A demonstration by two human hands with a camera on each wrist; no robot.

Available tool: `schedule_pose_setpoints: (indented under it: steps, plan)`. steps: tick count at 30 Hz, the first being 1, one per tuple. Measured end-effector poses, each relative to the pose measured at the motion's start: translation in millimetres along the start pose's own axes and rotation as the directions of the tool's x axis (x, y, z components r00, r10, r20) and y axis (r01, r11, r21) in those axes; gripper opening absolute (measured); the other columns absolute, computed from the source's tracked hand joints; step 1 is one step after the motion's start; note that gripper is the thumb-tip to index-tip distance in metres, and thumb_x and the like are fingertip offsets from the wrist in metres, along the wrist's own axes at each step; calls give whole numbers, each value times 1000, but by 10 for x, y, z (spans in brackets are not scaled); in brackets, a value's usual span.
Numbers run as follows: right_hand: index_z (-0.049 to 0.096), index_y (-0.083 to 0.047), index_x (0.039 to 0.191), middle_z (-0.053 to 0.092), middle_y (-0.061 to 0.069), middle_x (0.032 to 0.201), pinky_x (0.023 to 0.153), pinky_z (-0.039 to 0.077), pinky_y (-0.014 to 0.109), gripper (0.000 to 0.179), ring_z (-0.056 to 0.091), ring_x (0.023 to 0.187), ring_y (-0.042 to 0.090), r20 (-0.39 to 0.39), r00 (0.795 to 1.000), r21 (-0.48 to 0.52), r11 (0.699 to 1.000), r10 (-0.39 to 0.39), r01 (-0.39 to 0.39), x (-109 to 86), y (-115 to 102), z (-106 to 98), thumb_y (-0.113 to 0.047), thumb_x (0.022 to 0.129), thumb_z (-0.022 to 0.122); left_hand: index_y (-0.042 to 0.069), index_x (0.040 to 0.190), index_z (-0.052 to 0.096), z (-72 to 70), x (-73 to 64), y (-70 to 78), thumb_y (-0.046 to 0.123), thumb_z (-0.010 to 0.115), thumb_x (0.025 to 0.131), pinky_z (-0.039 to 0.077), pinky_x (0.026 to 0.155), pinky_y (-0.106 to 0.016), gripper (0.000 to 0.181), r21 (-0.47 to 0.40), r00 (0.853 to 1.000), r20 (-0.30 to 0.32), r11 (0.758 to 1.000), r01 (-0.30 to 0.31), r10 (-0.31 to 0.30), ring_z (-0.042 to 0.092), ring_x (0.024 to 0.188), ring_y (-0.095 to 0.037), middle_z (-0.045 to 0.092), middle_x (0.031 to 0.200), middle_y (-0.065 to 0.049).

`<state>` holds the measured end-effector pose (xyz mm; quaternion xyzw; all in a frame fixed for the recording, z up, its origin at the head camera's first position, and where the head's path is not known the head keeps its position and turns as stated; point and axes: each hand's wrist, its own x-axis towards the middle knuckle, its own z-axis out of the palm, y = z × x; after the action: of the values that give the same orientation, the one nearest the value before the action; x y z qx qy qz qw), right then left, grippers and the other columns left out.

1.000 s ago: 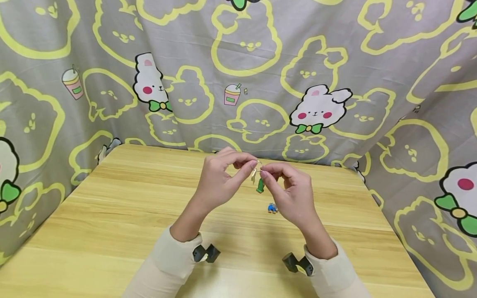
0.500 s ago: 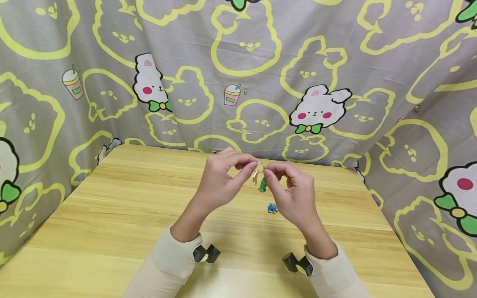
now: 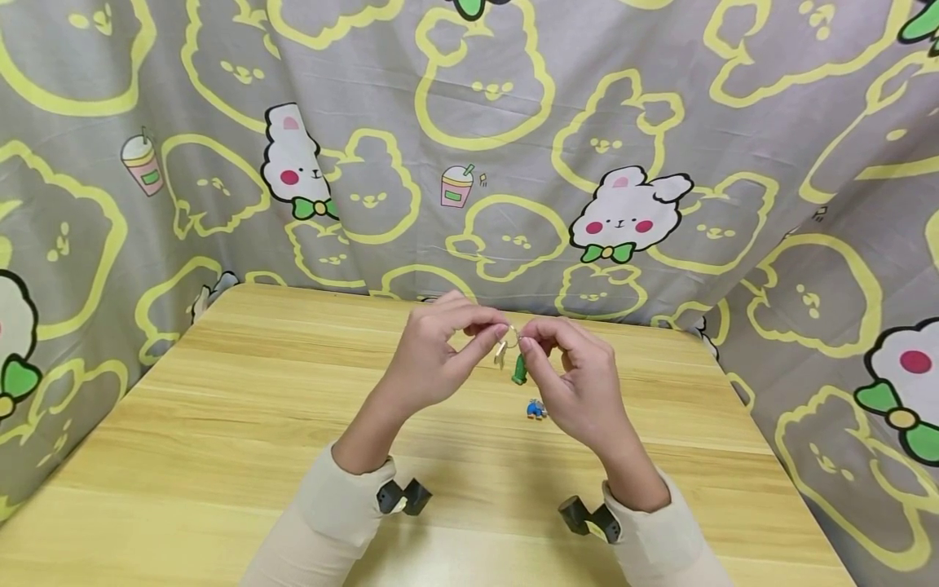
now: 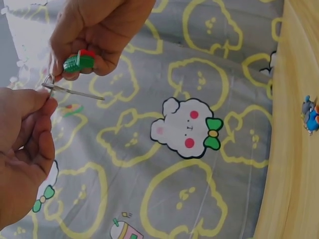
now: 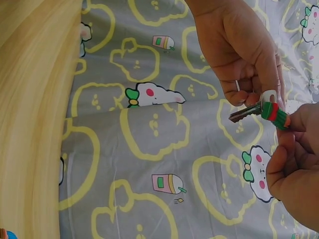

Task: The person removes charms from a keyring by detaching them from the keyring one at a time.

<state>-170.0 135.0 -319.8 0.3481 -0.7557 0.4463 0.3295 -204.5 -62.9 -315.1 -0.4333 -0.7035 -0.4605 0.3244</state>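
Note:
Above the table, my left hand pinches a thin metal key ring between thumb and forefinger. From the opposite side my right hand pinches at the same ring. A metal key hangs from the ring, near the left fingertips in the head view. Beside it dangles a small green charm with a red part, just below my right fingertips; its kind is unclear. The left wrist view shows the key edge-on and the charm under the right hand. How the charm joins the ring is hidden by the fingers.
A small blue and grey figure with orange feet lies on the wooden table, just below my right hand. A patterned grey curtain hangs behind the table and along both sides.
The key ring has turned a little between my fingers. The green charm has swung slightly right, and the left fingertips sit slightly lower. The blue figure has stayed in place.

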Motion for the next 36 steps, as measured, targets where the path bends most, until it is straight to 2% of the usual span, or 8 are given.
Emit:
schedule_pose_setpoints:
  steps: [5,8,15,22,26,32,36]
  plan:
    - [69,3,99,64,2,83,65,47,21,4,56,73,14,17,1000,16,1000,-5,5,-10,0,-15,3,96,66,7,94,79,-4,8,5,6,75,93,48,68,-28,4,-9,999,39,1000,-14,15,58,75,-7,70,79,4]
    - [69,4,99,64,2,83,65,47,21,5,55,73,14,18,1000,26,1000,-2,1,-13,1,-19,1,98,65,7,94,79,8,8,6,7,76,92,47,68,-27,4,-5,999,32,1000,-14,14,57,75,-7,70,78,4]
    - [70,1,99,64,3,80,60,44,19,15,53,69,13,-27,999,43,999,20,-18,-14,17,12,13,91,66,4,98,77,85,-13,12,8,79,90,50,68,-25,9,-21,999,-2,998,52,-52,59,74,-8,73,80,2]
    - [69,6,96,67,8,84,62,47,19,8,53,68,14,-59,997,85,995,55,-50,-9,34,30,12,92,65,5,97,77,84,-27,21,12,82,88,52,71,-26,12,-39,997,18,996,82,-81,63,78,-13,75,86,1]
    - [69,5,96,69,10,86,63,48,19,10,54,68,14,-75,995,99,993,72,-64,-9,32,21,13,92,66,8,93,79,84,-28,10,12,83,86,52,70,-30,9,-51,997,29,996,68,-66,61,77,-13,75,84,4]
    - [71,4,98,70,10,86,63,49,18,12,56,69,13,-82,994,100,993,69,-61,-2,25,21,13,91,68,9,94,81,98,-20,-9,10,84,85,48,69,-26,10,-66,999,31,998,21,-18,58,76,-7,77,86,4]
    - [71,4,97,69,9,83,62,48,18,11,56,68,14,-82,995,93,994,62,-54,1,33,26,12,91,69,8,95,81,102,-17,-10,8,82,87,48,69,-27,8,-69,1000,26,998,9,-8,58,77,-8,77,88,3]
